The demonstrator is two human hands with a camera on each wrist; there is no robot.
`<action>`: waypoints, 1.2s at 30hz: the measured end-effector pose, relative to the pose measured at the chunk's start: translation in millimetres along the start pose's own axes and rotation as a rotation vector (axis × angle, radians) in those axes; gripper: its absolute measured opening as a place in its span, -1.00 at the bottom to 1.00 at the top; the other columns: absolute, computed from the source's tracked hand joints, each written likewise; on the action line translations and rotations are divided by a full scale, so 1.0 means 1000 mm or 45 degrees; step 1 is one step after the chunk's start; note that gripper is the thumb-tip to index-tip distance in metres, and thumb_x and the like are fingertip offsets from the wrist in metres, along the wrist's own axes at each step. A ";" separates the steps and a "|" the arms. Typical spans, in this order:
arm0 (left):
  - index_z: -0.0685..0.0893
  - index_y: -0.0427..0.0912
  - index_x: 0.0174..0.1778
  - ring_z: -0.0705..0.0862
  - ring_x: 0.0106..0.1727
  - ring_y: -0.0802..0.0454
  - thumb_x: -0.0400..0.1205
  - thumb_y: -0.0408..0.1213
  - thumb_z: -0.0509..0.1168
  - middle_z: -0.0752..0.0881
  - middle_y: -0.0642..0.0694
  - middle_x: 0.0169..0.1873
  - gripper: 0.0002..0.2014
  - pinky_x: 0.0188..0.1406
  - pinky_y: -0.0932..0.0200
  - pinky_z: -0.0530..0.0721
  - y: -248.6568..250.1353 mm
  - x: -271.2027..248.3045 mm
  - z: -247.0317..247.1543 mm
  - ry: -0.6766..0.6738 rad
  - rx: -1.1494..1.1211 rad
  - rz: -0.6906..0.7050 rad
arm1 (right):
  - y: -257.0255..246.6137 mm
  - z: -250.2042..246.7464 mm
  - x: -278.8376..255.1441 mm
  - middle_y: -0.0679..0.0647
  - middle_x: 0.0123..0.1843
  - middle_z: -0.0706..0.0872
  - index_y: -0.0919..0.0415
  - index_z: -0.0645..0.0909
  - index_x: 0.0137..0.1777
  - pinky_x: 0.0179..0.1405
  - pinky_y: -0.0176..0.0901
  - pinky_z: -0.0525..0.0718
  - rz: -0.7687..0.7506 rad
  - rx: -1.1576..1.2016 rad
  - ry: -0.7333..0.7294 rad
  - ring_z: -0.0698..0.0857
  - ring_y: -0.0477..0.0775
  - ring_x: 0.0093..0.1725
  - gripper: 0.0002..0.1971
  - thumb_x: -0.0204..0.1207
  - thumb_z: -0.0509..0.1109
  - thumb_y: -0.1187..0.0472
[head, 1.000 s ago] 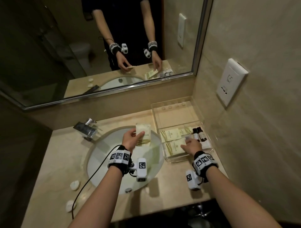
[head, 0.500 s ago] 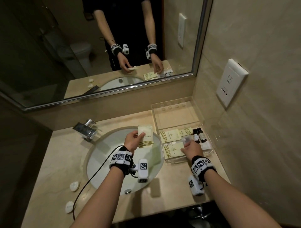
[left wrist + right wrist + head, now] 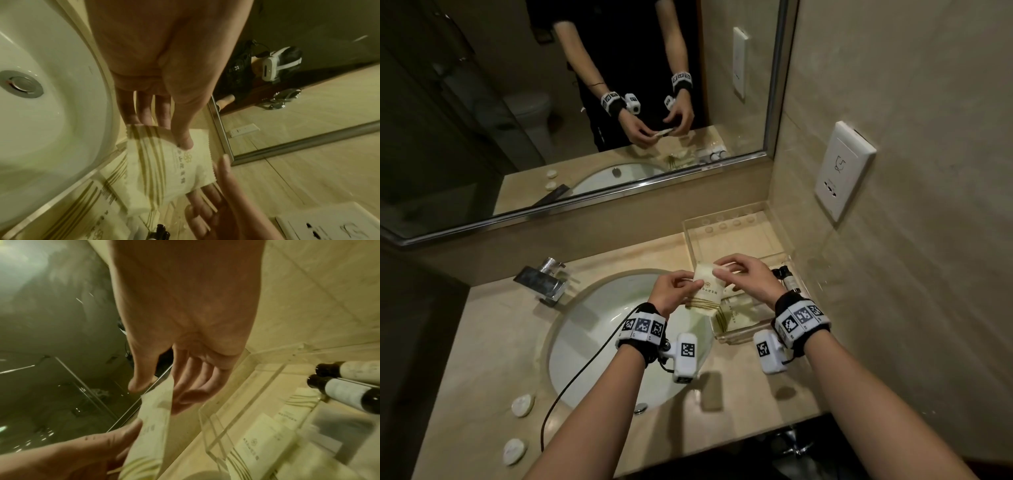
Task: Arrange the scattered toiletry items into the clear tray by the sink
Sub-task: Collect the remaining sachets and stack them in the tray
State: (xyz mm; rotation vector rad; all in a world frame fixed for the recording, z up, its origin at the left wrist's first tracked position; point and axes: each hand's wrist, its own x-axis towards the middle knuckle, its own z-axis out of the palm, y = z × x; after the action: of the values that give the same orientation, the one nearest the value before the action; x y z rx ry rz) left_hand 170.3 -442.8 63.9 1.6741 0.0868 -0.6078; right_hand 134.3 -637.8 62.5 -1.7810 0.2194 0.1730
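A cream sachet with gold stripes (image 3: 707, 291) (image 3: 170, 170) (image 3: 152, 423) hangs over the sink's right rim, beside the clear tray (image 3: 732, 240). My left hand (image 3: 693, 286) pinches its near left edge, thumb on top (image 3: 185, 142). My right hand (image 3: 722, 269) pinches its far top corner, with the thumb (image 3: 139, 382) on one face and the fingers (image 3: 191, 394) on the other. In the tray's front compartment lie similar sachets (image 3: 736, 313) (image 3: 257, 449) and two dark bottles (image 3: 787, 281) (image 3: 349, 392). The tray's back compartment holds nothing.
The white basin (image 3: 619, 329) lies under my left wrist, and the chrome faucet (image 3: 544, 281) stands at its back left. Two round white soaps (image 3: 523, 405) (image 3: 514, 451) lie on the counter's front left. A wall socket (image 3: 844, 171) is above the tray.
My left hand carried the sachet right, toward the tray. My right hand left the sachets in the tray, rose and took hold of the sachet's far corner.
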 end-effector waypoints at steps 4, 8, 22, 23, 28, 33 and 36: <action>0.63 -0.43 0.17 0.76 -0.19 -0.09 0.53 -0.39 0.45 0.76 -0.32 -0.15 -0.67 -0.18 0.05 0.78 0.002 -0.002 0.009 -0.030 -0.046 0.023 | 0.008 -0.006 0.003 0.11 0.03 0.81 0.17 0.67 0.13 -0.04 -0.10 0.79 0.073 -0.047 -0.088 0.80 0.10 0.01 -0.64 0.39 0.62 0.10; 0.61 -0.41 0.14 0.76 -0.30 -0.02 0.51 -0.42 0.47 0.74 -0.24 -0.25 -0.68 -0.27 0.08 0.81 0.002 -0.003 0.013 -0.040 -0.092 0.021 | 0.018 -0.011 -0.001 0.29 0.07 0.81 0.25 0.64 0.16 0.13 0.12 0.78 0.153 0.048 -0.116 0.82 0.27 0.05 -0.65 0.43 0.59 0.16; 0.62 -0.37 0.02 0.76 -0.50 0.02 0.58 -0.46 0.37 0.73 -0.27 -0.29 -0.87 -0.42 0.23 0.77 -0.009 0.003 0.027 0.006 -0.141 0.020 | 0.027 -0.025 -0.008 0.14 0.13 0.80 0.20 0.72 0.20 0.10 0.06 0.74 0.147 0.066 -0.004 0.77 0.13 0.14 -0.70 0.58 0.44 0.03; 0.62 -0.35 -0.01 0.76 -0.51 0.02 0.58 -0.47 0.37 0.73 -0.27 -0.30 -0.89 -0.42 0.23 0.77 -0.011 0.003 0.027 0.015 -0.151 0.015 | 0.029 -0.027 -0.008 0.16 0.14 0.79 0.18 0.72 0.19 0.07 0.06 0.75 0.174 0.083 -0.009 0.76 0.14 0.15 -0.71 0.57 0.45 0.05; 0.63 -0.30 -0.04 0.74 -0.48 0.01 0.58 -0.43 0.39 0.76 -0.27 -0.25 -0.90 -0.40 0.19 0.77 -0.018 0.003 0.031 0.039 -0.162 -0.023 | 0.041 -0.033 -0.006 0.18 0.23 0.74 0.16 0.72 0.16 0.03 -0.04 0.77 0.202 0.025 -0.009 0.71 0.12 0.27 -0.74 0.50 0.52 0.15; 0.62 -0.35 0.12 0.74 -0.34 -0.03 0.55 -0.30 0.44 0.80 -0.25 -0.13 -0.71 -0.29 0.14 0.77 -0.027 0.003 0.034 0.059 -0.121 -0.076 | 0.042 -0.033 -0.008 0.24 0.08 0.74 0.29 0.53 0.19 -0.08 0.02 0.79 0.319 0.303 0.180 0.76 0.11 -0.07 -0.69 0.49 0.50 0.36; 0.65 -0.31 0.14 0.76 -0.28 -0.04 0.55 -0.26 0.45 0.79 -0.21 -0.16 -0.70 -0.19 0.06 0.78 -0.027 0.003 0.042 -0.047 -0.132 -0.080 | 0.044 -0.027 -0.010 0.22 0.11 0.73 0.22 0.47 0.31 -0.08 -0.04 0.77 0.300 0.319 0.174 0.76 0.13 -0.03 -0.50 0.42 0.56 0.39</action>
State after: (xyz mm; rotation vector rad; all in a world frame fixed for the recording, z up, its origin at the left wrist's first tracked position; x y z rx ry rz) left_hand 148.3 -477.3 34.8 1.5637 0.1424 -0.6705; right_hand 114.1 -672.6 28.7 -1.5158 0.5277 0.1831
